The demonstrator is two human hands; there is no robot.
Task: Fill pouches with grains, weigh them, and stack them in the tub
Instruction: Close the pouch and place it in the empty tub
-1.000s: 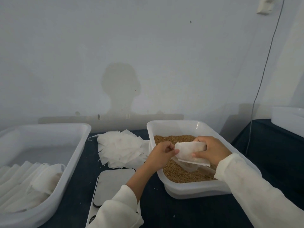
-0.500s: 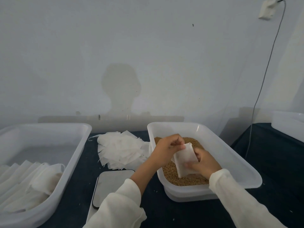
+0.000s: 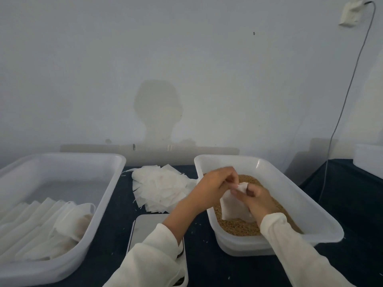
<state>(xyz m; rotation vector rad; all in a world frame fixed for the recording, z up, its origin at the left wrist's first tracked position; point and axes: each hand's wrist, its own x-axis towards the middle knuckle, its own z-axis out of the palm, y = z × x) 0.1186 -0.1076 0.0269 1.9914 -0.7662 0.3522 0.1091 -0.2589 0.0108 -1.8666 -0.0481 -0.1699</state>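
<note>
Both hands have dropped lower into the grain tub (image 3: 310,206). The left hand (image 3: 213,187) pinches the mouth of the pouch (image 3: 234,208), and the right hand (image 3: 256,200) grips its top edge. The pouch, flat a second ago, now stands upright on the grains (image 3: 238,225), so filling seems under way, though blur hides the opening. Tub walls hem the hands at 3 and 12 o'clock. At 7 o'clock sits the scale (image 3: 149,226), at 9 o'clock the stacking tub (image 3: 112,195) with filled pouches (image 3: 68,222), and dark surface (image 3: 199,264) lies between.
</note>
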